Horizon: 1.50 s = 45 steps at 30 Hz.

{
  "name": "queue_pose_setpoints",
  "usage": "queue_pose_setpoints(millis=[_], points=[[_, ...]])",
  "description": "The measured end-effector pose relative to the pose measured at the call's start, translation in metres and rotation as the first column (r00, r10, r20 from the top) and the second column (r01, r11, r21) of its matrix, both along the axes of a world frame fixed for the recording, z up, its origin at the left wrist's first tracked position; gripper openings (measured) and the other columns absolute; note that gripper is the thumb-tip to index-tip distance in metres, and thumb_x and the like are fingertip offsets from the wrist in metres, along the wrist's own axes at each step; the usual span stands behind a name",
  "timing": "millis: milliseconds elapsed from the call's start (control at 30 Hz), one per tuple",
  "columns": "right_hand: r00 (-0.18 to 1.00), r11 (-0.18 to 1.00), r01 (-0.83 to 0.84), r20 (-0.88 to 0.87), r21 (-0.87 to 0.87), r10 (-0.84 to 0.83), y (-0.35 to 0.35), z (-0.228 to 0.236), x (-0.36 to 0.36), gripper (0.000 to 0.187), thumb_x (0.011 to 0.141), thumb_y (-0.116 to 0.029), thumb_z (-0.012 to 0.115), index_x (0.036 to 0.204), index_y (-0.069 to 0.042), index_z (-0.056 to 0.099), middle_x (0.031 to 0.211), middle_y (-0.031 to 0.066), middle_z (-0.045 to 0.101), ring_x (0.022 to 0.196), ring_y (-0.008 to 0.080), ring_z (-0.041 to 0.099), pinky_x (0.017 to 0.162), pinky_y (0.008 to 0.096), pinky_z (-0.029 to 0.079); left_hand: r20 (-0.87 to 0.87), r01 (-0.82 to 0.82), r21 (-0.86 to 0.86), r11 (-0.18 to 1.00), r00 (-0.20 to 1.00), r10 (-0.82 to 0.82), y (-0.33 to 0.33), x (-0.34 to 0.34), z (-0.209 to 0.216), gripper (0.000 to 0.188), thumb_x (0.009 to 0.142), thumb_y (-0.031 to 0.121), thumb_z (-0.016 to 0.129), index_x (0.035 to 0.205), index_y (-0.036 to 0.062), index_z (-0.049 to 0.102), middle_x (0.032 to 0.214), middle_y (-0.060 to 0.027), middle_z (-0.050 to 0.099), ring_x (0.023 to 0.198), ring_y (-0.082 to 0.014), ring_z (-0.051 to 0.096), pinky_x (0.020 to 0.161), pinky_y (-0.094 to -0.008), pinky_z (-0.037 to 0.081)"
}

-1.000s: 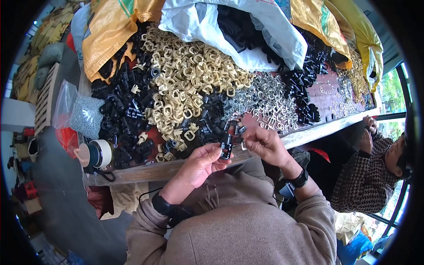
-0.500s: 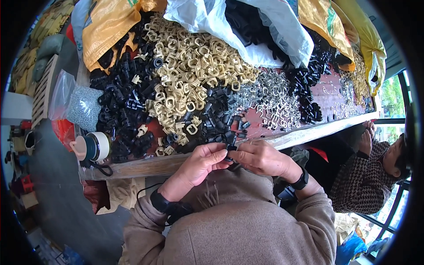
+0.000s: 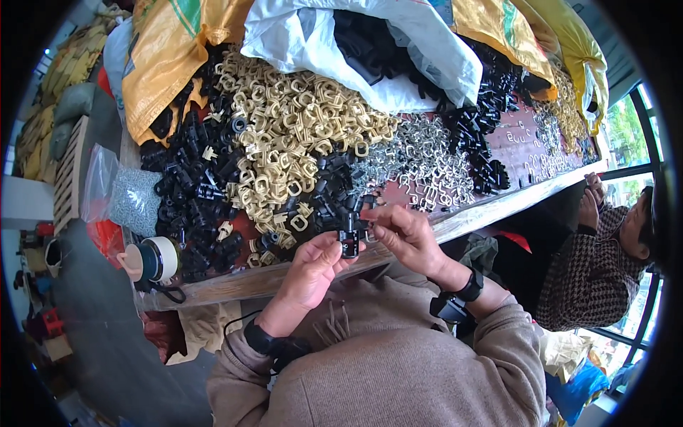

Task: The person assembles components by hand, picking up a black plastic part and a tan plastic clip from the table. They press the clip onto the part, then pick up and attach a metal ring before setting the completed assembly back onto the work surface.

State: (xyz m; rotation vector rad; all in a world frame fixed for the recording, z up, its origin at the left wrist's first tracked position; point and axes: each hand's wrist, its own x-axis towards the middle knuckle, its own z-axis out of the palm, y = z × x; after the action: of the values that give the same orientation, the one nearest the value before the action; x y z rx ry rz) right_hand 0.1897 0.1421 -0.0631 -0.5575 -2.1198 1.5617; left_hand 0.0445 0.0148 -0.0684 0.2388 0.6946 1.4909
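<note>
Between the thumb and fingers of my left hand (image 3: 311, 270) a small black plastic fitting (image 3: 349, 243) is held upright above the table's front edge. My right hand (image 3: 414, 242) is just to its right, thumb and index finger brought together beside the fitting's upper end. Whatever those fingertips pinch is too small to make out. Beyond the hands, loose black plastic parts (image 3: 329, 196) lie beside a large heap of cream plastic rings (image 3: 306, 121). Silvery bent metal clips (image 3: 427, 167) are spread farther right.
A wooden rail (image 3: 220, 286) edges the table. At the left are a lidded cup (image 3: 158, 257) and a plastic bag of small grey pieces (image 3: 135, 203). A white sack (image 3: 299, 39) and orange sacks (image 3: 160, 85) line the back. Another person (image 3: 590, 256) sits at the right.
My hands have drawn slightly apart, and the black fitting now shows upright in my left fingers. My right hand has shifted upward off it. The whole view has tilted a little.
</note>
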Motion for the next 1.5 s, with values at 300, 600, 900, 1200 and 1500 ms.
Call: queue_pose_setpoints(millis=[300,600,900,1200,1500], points=[[1.0,0.986,0.011,0.031,-0.168,-0.006,-0.008,0.008,0.001,0.014,0.083,-0.012,0.053,0.093,-0.002,0.052,0.069,0.0008,0.053,0.061,0.0063,0.049,0.053,0.0211,0.04,-0.057,-0.058,0.089,0.994,0.996,0.063,0.002,0.005,-0.006,0.028,0.083,0.016,0.052,0.105,-0.0012,0.05,0.103,-0.0131,0.056,0.098,-0.0231,0.053,0.09,-0.0362,0.039],[0.979,0.739,-0.173,-0.033,-0.651,0.2,0.009,-0.012,-0.009,0.016,0.086,-0.018,0.049,0.081,-0.003,0.049,0.068,-0.004,0.048,0.06,0.0026,0.044,0.054,0.0176,0.036,-0.084,-0.055,0.141,0.988,0.994,0.068,0.009,-0.005,-0.012,0.028,0.082,0.016,0.053,0.105,-0.0005,0.05,0.102,-0.0143,0.056,0.098,-0.024,0.053,0.089,-0.0364,0.04],[0.992,0.991,-0.114,-0.06,-0.074,0.109,0.005,0.017,-0.005,0.013,0.084,-0.013,0.052,0.076,-0.004,0.048,0.071,0.0025,0.048,0.065,0.0126,0.047,0.058,0.0253,0.038,-0.001,-0.006,-0.038,0.999,1.0,0.006,0.001,-0.004,-0.005,0.025,0.083,0.013,0.052,0.106,0.001,0.05,0.098,-0.0098,0.057,0.089,-0.0195,0.057,0.076,-0.0282,0.047],[0.986,0.907,-0.067,-0.114,0.416,0.125,-0.011,0.022,-0.001,0.008,0.075,-0.007,0.06,0.079,-0.004,0.054,0.075,0.0076,0.049,0.066,0.023,0.049,0.058,0.0306,0.04,0.036,0.085,-0.043,0.995,0.996,-0.083,-0.004,0.004,0.003,0.027,0.083,0.011,0.051,0.108,0.0012,0.049,0.097,-0.0081,0.058,0.086,-0.0181,0.059,0.072,-0.025,0.049],[0.993,0.792,-0.071,-0.031,0.606,0.112,-0.01,0.022,-0.001,0.012,0.07,-0.004,0.063,0.079,-0.004,0.054,0.075,0.0073,0.049,0.064,0.0228,0.049,0.057,0.031,0.04,-0.099,0.109,-0.11,0.988,0.988,-0.12,0.0,0.002,0.0,0.028,0.083,0.014,0.054,0.106,-0.0005,0.051,0.095,-0.0068,0.059,0.082,-0.0157,0.06,0.069,-0.0226,0.048]])
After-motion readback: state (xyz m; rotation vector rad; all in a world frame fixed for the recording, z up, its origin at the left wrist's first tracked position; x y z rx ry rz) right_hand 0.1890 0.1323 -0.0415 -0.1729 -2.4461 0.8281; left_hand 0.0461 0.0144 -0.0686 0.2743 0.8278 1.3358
